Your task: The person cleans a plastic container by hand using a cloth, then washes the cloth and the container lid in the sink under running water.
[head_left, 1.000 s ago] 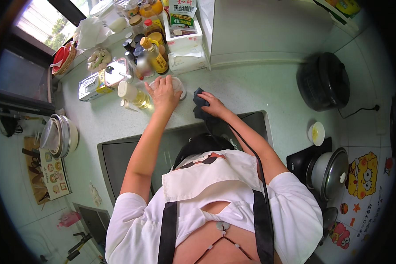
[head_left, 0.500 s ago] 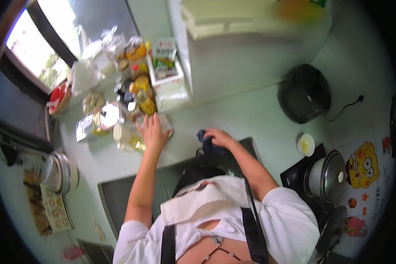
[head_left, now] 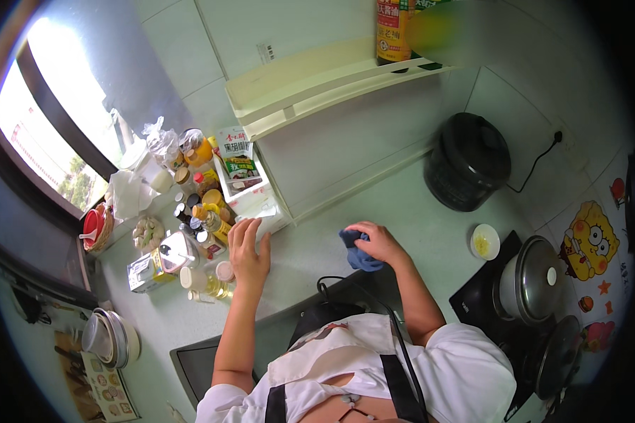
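both hands are farther apart than in the earlier frames: the right hand (head_left: 379, 243) and the blue cloth (head_left: 364, 259) have gone right, toward the black cooker (head_left: 467, 166). the pale desk (head_left: 303, 275) carries most things, with the dark sink (head_left: 197, 363) set into its near side. above the desk, the shelf (head_left: 303, 84) runs along the wall. the black cooker stands at the desk's back right; nearer, a lidded pot (head_left: 525, 278) sits on a black hob (head_left: 483, 282). the left hand (head_left: 247, 254) is to the right of the oil bottle (head_left: 212, 284), fingers straight and thumb set wide; i cannot tell whether it touches anything. the right hand's fingers bend narrow around the blue cloth, bunched at the desk by the sink's far edge. beside the hob stands a white bowl (head_left: 494, 240) with something yellow inside.
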Motion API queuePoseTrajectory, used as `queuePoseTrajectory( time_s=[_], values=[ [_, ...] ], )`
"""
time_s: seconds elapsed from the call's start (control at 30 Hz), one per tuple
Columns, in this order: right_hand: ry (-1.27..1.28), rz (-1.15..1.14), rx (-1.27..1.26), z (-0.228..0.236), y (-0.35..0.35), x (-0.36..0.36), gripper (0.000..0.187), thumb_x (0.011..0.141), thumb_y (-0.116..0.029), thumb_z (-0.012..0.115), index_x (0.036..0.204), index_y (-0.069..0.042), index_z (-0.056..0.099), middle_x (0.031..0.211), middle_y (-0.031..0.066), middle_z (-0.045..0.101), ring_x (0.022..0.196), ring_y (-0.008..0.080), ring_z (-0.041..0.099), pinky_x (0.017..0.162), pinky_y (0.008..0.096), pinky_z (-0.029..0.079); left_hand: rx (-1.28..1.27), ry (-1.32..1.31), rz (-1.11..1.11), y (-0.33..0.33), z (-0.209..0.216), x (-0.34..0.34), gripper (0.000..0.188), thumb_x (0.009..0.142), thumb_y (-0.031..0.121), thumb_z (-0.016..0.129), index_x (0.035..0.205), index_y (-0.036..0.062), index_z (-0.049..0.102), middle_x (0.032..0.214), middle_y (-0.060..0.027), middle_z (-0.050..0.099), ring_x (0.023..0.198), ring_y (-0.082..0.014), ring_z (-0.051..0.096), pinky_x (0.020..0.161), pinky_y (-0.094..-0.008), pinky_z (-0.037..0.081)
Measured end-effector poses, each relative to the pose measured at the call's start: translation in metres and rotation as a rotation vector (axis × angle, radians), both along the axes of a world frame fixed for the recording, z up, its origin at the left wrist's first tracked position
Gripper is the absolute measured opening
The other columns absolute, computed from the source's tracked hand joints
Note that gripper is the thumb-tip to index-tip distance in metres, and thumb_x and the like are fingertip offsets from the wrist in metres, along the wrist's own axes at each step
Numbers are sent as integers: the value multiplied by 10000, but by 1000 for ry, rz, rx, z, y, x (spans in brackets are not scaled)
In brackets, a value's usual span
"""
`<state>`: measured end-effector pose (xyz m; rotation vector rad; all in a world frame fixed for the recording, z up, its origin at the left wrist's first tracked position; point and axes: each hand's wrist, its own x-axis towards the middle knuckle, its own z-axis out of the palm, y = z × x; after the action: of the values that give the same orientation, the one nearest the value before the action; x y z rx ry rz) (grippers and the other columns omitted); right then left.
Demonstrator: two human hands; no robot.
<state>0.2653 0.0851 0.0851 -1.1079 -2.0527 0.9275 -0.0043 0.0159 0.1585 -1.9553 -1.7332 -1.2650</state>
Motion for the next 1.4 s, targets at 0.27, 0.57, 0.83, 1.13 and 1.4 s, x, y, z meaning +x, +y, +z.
queuePoseTrajectory(
  time_s=[0.27,0.57,0.83,1.13,1.4],
  values=[
    [197,-226,32,71,22,56,273,743,-141,617,988,-35,561,906,135,612,820,253,587,740,302,445,333,23,-339,32,111,90,250,667,-2,613,916,-1,592,904,-137,562,839,-294,529,755,-363,422],
    [250,-353,99,116,60,131,256,756,-146,603,969,-8,564,874,133,614,798,228,592,735,291,444,467,59,-326,101,177,166,244,687,28,621,926,-16,601,921,-146,567,880,-293,527,780,-355,413],
    [415,-421,57,119,98,177,258,764,-149,594,976,-2,572,862,111,613,790,164,567,738,272,431,343,54,-38,148,199,200,292,730,74,624,1010,7,574,994,-145,574,962,-278,526,820,-347,406],
    [391,-395,23,109,134,192,294,744,-200,603,969,-12,579,869,105,611,808,181,564,760,284,424,235,-202,-163,200,225,205,552,748,170,651,1203,-29,410,1180,-163,486,1081,-245,474,894,-350,374],
    [483,-328,58,128,140,190,250,721,-119,605,942,-4,586,899,98,613,816,166,566,765,282,426,208,-274,-275,227,233,229,642,743,167,662,1262,-2,322,1165,-128,460,1070,-213,451,910,-343,365]
  ],
)
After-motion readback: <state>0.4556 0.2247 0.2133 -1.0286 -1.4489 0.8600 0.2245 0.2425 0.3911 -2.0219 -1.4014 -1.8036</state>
